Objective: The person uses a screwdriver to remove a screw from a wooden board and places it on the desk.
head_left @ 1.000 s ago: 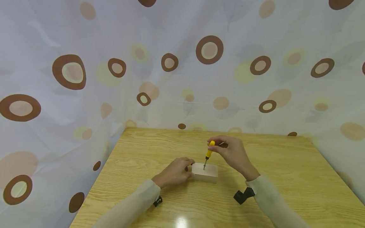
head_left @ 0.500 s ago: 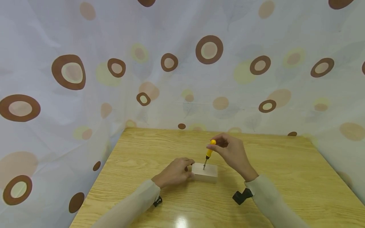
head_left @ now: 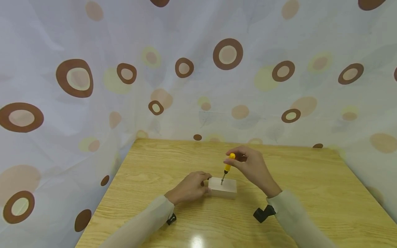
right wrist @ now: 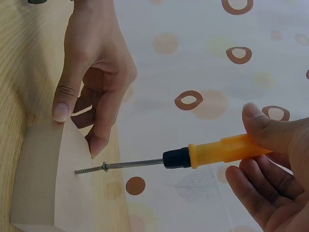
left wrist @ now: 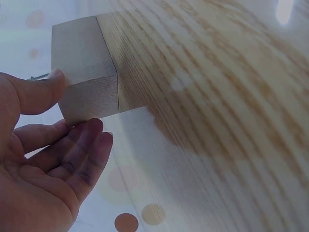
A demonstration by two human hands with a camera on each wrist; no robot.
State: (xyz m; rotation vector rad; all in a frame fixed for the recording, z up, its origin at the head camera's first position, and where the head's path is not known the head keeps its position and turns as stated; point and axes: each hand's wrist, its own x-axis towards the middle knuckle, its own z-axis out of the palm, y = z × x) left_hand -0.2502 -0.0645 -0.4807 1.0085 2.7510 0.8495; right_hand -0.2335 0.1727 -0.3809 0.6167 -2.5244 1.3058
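Observation:
A pale wooden block (head_left: 227,193) lies on the wooden table. My left hand (head_left: 190,187) grips its left end, thumb on the near side and fingers on the far side; the left wrist view shows the thumb (left wrist: 46,94) on the block (left wrist: 82,48). A threaded screw (right wrist: 89,170) stands up from the block's top face, most of its thread showing. The tip of a yellow screwdriver (right wrist: 217,152) with a black collar sits at the screw's head. My right hand (head_left: 252,167) pinches the screwdriver's handle near its top end, and the tool leans slightly to the right.
The wood-grain table (head_left: 173,158) reaches back to a white curtain (head_left: 248,89) with brown and yellow circles, which also hangs at both sides. A black wrist camera mount (head_left: 263,213) sticks out beneath the right sleeve, close over the table.
My right hand's fingers have shifted around the screwdriver's handle, lifting a little and then lowering again. The left hand and the block have stayed in place.

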